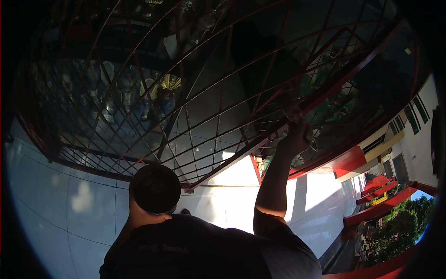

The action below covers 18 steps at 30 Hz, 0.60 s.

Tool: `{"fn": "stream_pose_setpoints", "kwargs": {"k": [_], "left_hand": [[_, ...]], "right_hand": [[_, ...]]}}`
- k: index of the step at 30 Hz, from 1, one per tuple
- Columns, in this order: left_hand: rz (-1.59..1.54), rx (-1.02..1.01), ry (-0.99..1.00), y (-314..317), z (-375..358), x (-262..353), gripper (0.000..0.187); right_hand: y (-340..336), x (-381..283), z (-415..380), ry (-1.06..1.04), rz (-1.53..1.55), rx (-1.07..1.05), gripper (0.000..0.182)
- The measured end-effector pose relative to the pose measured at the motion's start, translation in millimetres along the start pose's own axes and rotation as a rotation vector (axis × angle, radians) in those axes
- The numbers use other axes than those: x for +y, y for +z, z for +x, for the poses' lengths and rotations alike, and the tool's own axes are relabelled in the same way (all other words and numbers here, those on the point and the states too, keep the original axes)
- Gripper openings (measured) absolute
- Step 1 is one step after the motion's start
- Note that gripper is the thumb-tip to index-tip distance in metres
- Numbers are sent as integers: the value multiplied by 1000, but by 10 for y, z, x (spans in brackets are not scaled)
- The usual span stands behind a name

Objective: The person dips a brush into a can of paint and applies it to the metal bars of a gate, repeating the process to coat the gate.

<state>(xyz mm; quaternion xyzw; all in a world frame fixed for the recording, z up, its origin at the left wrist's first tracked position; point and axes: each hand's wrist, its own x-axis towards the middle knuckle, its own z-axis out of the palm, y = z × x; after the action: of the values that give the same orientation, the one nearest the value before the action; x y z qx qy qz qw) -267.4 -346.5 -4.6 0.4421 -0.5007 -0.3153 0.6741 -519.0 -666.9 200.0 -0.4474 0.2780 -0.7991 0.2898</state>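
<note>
A dark round container (155,188), its wide mouth facing the camera, is held by my left hand (143,215) close to my chest. Its contents are too dark to tell. My right hand (297,128) is raised at the end of my stretched arm, its fingers closed at the edge of a red metal gate (334,83) with crossed bars. Shadow hides what those fingers grip. A thin shiny loop (313,145) shows beside that hand.
Behind the bars, a glass case (125,93) holds several figures and a golden fan-shaped piece (171,82). Pale floor tiles (69,200) lie in front of the gate, partly sunlit. Red structures (376,186) and green trees (399,228) stand at the right.
</note>
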Motion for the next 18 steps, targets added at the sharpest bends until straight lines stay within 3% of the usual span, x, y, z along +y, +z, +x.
{"fn": "stream_pose_setpoints", "kwargs": {"k": [4, 6, 9, 11, 14, 17, 18], "left_hand": [[91, 29, -16, -100, -122, -165, 107], [56, 167, -42, -65, -194, -285, 102], [233, 42, 4, -171, -170, -270, 96], [211, 82, 32, -149, -172, -305, 90], [157, 162, 1, -94, -177, -318, 90], [122, 268, 17, 8, -148, -282, 90], [132, 277, 4, -8, -170, -331, 90]], "right_hand": [[-279, 524, -120, 204, 97, -15, 11], [-253, 524, -243, 115, 65, -70, 10], [-312, 666, -250, 24, -98, -201, 9], [-229, 583, -162, -66, -196, -345, 10], [-233, 559, -3, -123, -116, -318, 11], [-228, 520, 20, -286, -228, -277, 5], [-192, 487, -20, -537, -340, -318, 12]]}}
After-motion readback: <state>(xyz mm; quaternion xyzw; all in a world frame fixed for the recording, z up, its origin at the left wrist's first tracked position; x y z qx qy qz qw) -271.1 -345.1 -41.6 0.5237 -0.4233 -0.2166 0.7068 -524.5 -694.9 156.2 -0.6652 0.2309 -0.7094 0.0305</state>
